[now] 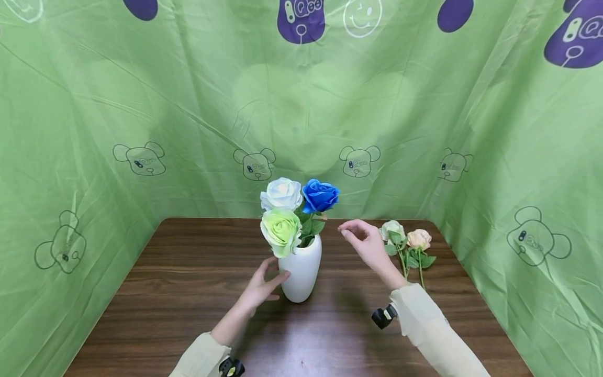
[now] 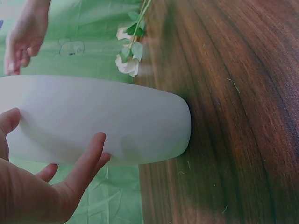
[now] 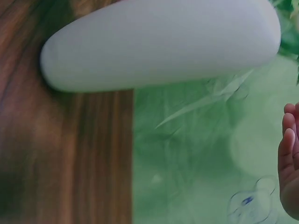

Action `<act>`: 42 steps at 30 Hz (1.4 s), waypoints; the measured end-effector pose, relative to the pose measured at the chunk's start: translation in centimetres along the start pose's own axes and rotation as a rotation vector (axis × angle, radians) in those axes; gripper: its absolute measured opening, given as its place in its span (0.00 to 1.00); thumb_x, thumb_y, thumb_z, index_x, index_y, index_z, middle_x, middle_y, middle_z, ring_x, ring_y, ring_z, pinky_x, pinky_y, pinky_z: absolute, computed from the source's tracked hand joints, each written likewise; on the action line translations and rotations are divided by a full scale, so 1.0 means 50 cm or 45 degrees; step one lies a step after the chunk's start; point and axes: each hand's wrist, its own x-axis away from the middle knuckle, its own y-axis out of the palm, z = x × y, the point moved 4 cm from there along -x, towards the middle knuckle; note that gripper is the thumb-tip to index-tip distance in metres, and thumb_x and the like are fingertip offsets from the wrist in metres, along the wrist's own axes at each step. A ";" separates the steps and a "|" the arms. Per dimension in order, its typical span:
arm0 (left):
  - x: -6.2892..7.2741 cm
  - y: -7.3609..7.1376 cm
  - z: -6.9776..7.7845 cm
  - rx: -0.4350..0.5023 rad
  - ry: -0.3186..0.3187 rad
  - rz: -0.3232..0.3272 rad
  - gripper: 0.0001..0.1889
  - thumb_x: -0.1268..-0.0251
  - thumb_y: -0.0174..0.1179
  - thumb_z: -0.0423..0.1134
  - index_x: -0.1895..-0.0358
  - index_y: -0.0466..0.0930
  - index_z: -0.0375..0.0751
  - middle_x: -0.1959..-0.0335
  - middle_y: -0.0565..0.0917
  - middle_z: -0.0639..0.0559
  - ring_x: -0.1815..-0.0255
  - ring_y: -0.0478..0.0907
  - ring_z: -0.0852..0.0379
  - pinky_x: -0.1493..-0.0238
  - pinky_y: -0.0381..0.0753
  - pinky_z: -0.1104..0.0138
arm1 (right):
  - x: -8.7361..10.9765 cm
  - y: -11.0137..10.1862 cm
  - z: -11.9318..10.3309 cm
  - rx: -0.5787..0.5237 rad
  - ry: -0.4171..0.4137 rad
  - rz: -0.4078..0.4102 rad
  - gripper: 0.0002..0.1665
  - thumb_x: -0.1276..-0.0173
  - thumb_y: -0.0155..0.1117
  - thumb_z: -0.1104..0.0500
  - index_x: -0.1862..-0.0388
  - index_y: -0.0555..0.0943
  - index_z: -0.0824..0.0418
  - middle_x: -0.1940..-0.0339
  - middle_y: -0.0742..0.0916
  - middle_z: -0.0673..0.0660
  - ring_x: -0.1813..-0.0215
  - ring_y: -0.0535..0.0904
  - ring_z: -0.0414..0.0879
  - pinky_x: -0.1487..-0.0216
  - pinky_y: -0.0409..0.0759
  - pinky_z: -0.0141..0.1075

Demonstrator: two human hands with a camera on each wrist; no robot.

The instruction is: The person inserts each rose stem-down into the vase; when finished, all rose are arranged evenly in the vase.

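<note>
A white vase [image 1: 300, 275] stands upright on the wooden table, holding a white rose [image 1: 281, 194], a blue rose [image 1: 320, 196] and a light green rose [image 1: 281, 232] with green leaves. Against the vase's left side is my left hand [image 1: 260, 285], its spread fingers and thumb at the surface. In the left wrist view, those fingers [image 2: 97, 142] lie along the vase wall [image 2: 117, 116]. My right hand [image 1: 365, 242] hangs in the air right of the flowers, fingers loosely bent and thumb near the forefinger. Nothing shows in its grasp.
Right of my right hand, a cream rose [image 1: 392, 230] and a peach rose [image 1: 419, 239] lie on the table [image 1: 188, 293], stems toward me. Green printed cloth [image 1: 198, 104] hangs around the table's back and sides.
</note>
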 end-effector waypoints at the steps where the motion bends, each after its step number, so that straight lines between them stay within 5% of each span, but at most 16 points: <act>1: -0.001 0.000 0.000 0.001 0.002 -0.002 0.30 0.39 0.56 0.39 0.38 0.53 0.33 0.43 0.59 0.28 0.48 0.64 0.32 0.66 0.78 0.52 | 0.003 -0.004 0.010 -0.004 0.015 0.013 0.06 0.42 0.57 0.73 0.65 0.77 0.74 0.68 0.82 0.66 0.68 0.76 0.56 0.70 0.74 0.30; 13: -0.006 -0.002 -0.005 -0.007 0.007 0.001 0.31 0.39 0.56 0.39 0.38 0.53 0.32 0.43 0.59 0.28 0.49 0.65 0.32 0.66 0.78 0.53 | 0.064 -0.055 0.109 0.104 0.148 0.111 0.05 0.43 0.58 0.74 0.66 0.77 0.75 0.70 0.81 0.69 0.70 0.75 0.58 0.71 0.75 0.30; 29: -0.006 -0.002 -0.005 -0.009 0.011 -0.004 0.31 0.39 0.55 0.39 0.37 0.52 0.32 0.43 0.59 0.28 0.49 0.65 0.32 0.66 0.78 0.52 | 0.117 -0.125 0.182 0.230 0.265 0.254 0.06 0.43 0.58 0.73 0.66 0.77 0.76 0.67 0.81 0.70 0.67 0.75 0.51 0.69 0.70 0.26; 37: -0.006 -0.003 -0.007 -0.008 0.011 -0.006 0.30 0.39 0.55 0.39 0.38 0.52 0.31 0.43 0.59 0.27 0.49 0.65 0.31 0.66 0.78 0.52 | 0.152 -0.184 0.308 0.403 0.415 0.315 0.07 0.43 0.62 0.65 0.66 0.80 0.69 0.70 0.82 0.61 0.72 0.72 0.35 0.73 0.69 0.24; 42: -0.006 -0.003 -0.007 -0.017 0.015 -0.002 0.30 0.39 0.55 0.39 0.38 0.53 0.31 0.43 0.59 0.27 0.50 0.65 0.32 0.67 0.78 0.52 | 0.173 -0.207 0.330 0.552 0.559 0.347 0.08 0.42 0.62 0.63 0.65 0.81 0.66 0.73 0.82 0.58 0.76 0.70 0.35 0.74 0.67 0.29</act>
